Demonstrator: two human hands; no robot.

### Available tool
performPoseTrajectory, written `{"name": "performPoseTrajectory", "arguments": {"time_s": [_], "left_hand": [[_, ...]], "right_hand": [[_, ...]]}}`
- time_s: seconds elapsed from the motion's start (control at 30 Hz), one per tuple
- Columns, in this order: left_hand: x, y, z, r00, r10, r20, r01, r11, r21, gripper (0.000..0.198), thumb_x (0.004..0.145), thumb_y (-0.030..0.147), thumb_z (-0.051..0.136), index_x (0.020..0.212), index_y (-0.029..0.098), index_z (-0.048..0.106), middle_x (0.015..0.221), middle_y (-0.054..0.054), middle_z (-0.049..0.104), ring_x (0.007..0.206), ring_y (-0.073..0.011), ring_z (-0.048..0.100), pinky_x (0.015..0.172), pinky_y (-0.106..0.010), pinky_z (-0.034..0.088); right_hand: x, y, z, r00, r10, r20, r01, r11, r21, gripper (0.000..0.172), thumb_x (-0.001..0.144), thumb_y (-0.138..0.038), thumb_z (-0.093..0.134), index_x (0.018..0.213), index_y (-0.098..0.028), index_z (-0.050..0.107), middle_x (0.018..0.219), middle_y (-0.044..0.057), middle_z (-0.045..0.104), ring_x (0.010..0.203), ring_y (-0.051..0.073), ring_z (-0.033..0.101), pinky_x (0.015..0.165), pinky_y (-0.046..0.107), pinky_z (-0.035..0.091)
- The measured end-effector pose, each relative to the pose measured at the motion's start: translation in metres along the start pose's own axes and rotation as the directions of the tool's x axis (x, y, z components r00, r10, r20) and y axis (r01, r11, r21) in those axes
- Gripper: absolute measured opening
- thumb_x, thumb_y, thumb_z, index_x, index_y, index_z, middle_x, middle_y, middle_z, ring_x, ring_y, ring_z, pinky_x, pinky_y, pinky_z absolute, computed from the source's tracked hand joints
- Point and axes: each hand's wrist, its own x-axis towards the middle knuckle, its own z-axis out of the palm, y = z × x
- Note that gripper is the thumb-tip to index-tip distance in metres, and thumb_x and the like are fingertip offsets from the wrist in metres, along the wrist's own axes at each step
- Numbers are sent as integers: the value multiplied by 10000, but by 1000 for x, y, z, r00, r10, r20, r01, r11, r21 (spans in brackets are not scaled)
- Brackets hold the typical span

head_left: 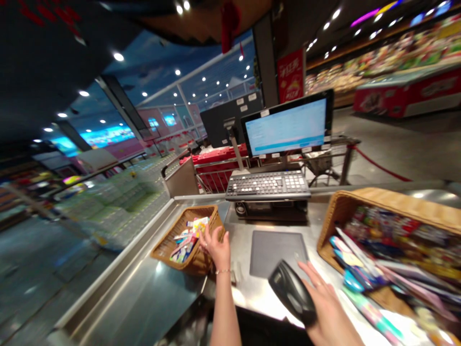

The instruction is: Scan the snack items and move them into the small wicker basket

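My left hand (pixel 216 245) is over the right edge of a small wicker basket (pixel 162 250), its fingers curved and apart. Just beyond its fingertips lies a yellow-and-white packet (pixel 200 223) among several small colourful packages (pixel 184 246) in the basket. I see nothing clearly gripped in this hand. My right hand (pixel 326 300) holds a black handheld barcode scanner (pixel 291 290), its head tilted up and to the left. The fingers of that hand stretch partly along the scanner's far side, and the grip is partly hidden. Below the scanner head lies a flat grey mat (pixel 277 250).
A keyboard (pixel 268 185) stands on a raised stand before a lit monitor (pixel 288 127). At right, a large wicker basket (pixel 392 199) holds many packaged goods, with toothbrush-like packs (pixel 355 262) at its near side. The metal counter (pixel 144 283) slopes off left; a shopping cart (pixel 216 180) stands behind.
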Motion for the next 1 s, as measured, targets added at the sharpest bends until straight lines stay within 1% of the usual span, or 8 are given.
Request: {"name": "performPoseTrajectory", "arguments": {"time_s": [0.17,0.27,0.4,0.53,0.73,0.9,1.0], "left_hand": [[-1,7,1,999,-22,26,23,1000,-12,172,841,310,654,965,221,733,1437,-115,514,1443,-365,281,1147,-612,284],[-2,11,2,999,-19,40,20,1000,-10,173,839,308,658,970,226,735,1442,-113,513,1447,-366,276,1152,-620,266],[-6,16,6,998,-16,53,17,1000,-21,167,837,304,659,973,242,733,1441,-103,518,1457,-349,265,1158,-599,267],[-10,23,11,996,-28,83,31,999,-35,156,828,299,669,961,258,738,1440,-99,526,1453,-355,273,1150,-627,248],[-14,38,12,985,-59,163,69,996,-55,165,829,277,666,978,264,737,1468,-99,508,1453,-374,274,1117,-696,241],[-16,47,10,981,-56,186,68,996,-59,166,838,277,654,983,260,733,1472,-99,508,1456,-365,274,1115,-691,251],[-17,51,11,980,-48,193,61,996,-60,169,843,279,647,990,261,730,1471,-100,511,1456,-366,274,1106,-696,254]], "right_hand": [[2,5,3,999,-13,-34,14,999,36,621,713,-205,568,1333,-234,594,1605,113,382,1517,355,249,1191,619,313],[3,8,4,999,-17,-48,19,999,48,617,710,-196,581,1324,-244,602,1599,108,398,1518,340,257,1202,587,308],[2,8,2,1000,-10,-26,10,1000,21,619,717,-196,559,1335,-201,594,1601,140,383,1519,351,243,1188,609,320],[2,5,-1,1000,2,0,-2,1000,-3,627,722,-193,531,1346,-183,586,1602,149,374,1518,361,233,1174,632,331],[3,7,-2,1000,19,-12,-19,1000,-6,627,720,-168,529,1344,-191,589,1600,143,382,1519,349,238,1183,609,328],[3,10,0,999,25,-30,-25,1000,17,637,703,-141,540,1335,-200,596,1601,131,386,1525,337,232,1200,583,308],[2,8,0,999,35,-37,-34,999,17,627,706,-141,541,1328,-199,599,1598,140,388,1520,344,246,1191,609,308]]}}
